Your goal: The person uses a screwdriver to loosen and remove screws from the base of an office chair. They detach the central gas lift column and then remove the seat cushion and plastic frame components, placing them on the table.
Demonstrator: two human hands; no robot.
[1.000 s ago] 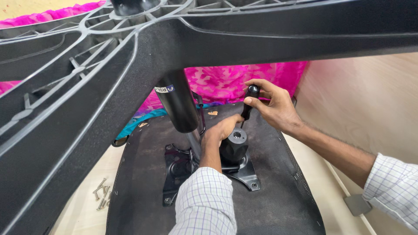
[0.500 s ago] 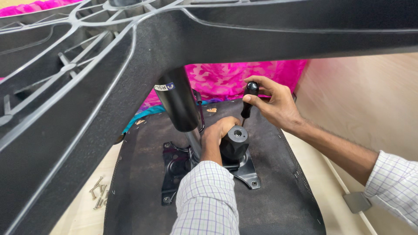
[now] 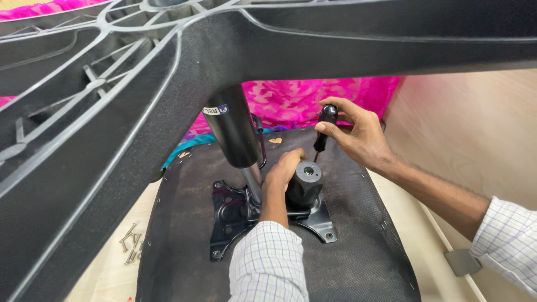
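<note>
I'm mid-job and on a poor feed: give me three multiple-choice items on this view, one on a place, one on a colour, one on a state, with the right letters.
1. Where do the loose metal screws lie?
A. on the black plate
B. on the light floor left of the dark seat underside
C. in the right hand

2. What colour is the cloth behind the seat?
A. bright pink
B. green
C. white

3. What is the right hand doing?
A. resting flat
B. hanging open
C. gripping the black-handled screwdriver

Answers:
1 B, they sit off the seat's left edge.
2 A, pink folds show beneath the black chair base.
3 C, fingers wrap the handle, while the left hand rests by the black metal mounting plate.
</note>
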